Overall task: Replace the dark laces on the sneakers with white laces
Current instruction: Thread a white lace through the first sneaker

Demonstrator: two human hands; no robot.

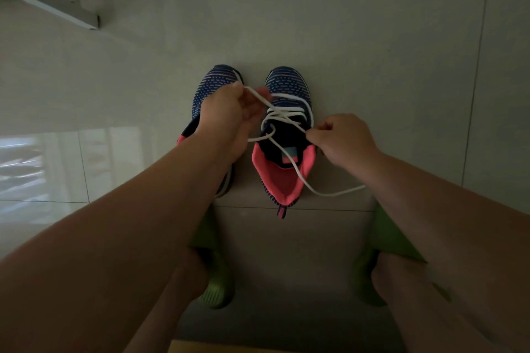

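two sneakers stand side by side on the floor: the left sneaker and the right sneaker, both blue knit with pink lining. one white lace shows, threaded across the right sneaker, its free end trailing toward the near edge of the floor. two hands are in view, the left hand and the right hand. two green slippers sit nearest the person, one per foot.
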